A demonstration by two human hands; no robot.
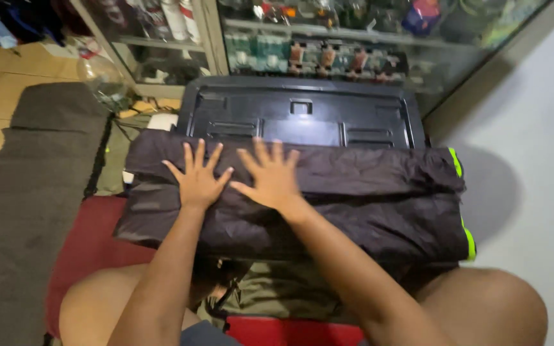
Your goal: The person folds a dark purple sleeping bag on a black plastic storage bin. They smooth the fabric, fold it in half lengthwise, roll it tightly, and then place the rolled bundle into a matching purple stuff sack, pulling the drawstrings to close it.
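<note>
from above, the left hand (199,179) and right hand (272,176) lie flat with fingers spread wide on the folded dark garment (328,198), apparently pressing it smooth, which rests across the near edge of the black plastic lid (299,115).

Both hands, left (199,179) and right (274,179), lie flat on a folded dark garment (354,205), hiding the cloth beneath their palms. The garment covers the near part of a black plastic lid (302,118), and what it rests on cannot be told. Forearms and knees run off the bottom edge, as does a red cloth (290,333). An olive cloth (283,295) is partly hidden under the arms. Behind glass, the cabinet's (328,45) bottles and boxes are blurred and cut off at the top.
</note>
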